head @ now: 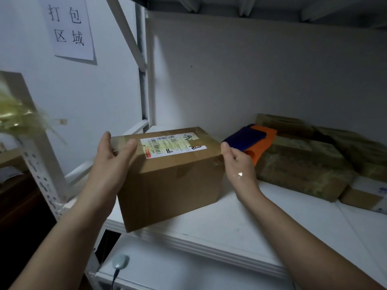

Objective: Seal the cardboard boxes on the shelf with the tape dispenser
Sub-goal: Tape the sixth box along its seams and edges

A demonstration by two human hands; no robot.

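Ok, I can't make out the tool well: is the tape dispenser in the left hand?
No, the right hand grips the tape dispenser beside the box, which the left hand holds.

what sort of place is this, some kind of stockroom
Likely a parcel packing area: a wall sign reads 打包区域 (packing area), white shelving holds a labelled cardboard box and taped parcels, and the right hand holds a tape dispenser.

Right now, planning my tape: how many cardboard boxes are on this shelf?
4. The labelled box, gripped by the left hand; a tape-wrapped box to its right; a rear box behind that; a small box far right, cut off. More may be hidden.
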